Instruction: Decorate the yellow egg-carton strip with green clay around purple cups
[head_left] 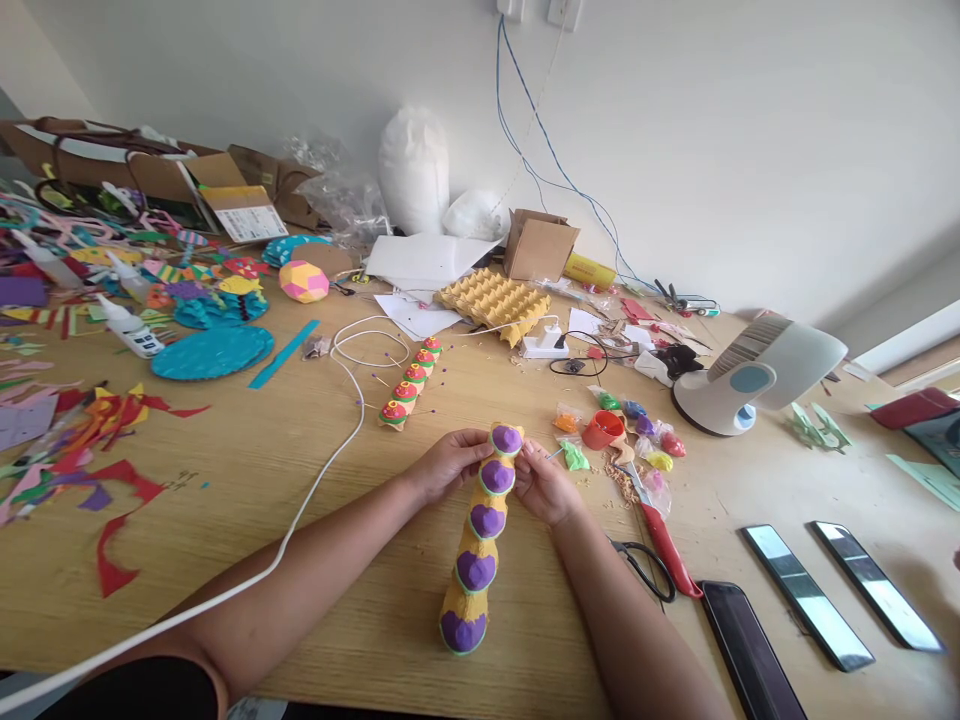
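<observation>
My left hand [455, 463] and my right hand [546, 483] pinch the far end of a yellow egg-carton strip [482, 545] from its two sides. Purple clay caps with thin light-green rims cover its several bumps, and the strip runs toward me over the table. Beyond my left hand lies another egg-carton strip [411, 383], with red and green caps and dark-headed pins sticking out sideways. Close to my right hand are a lump of light-green clay [575, 456] and a red cup [602, 429]. My fingertips are partly hidden by the carton strip.
Bags of coloured clay [660, 460], a red-handled knife [667, 550] and black scissors [646, 570] lie right of my arm. Several phones [806, 595] and a white fan [757, 375] stand further right. A white cable [322, 465] crosses my left arm. Paper scraps [112, 430] cover the left.
</observation>
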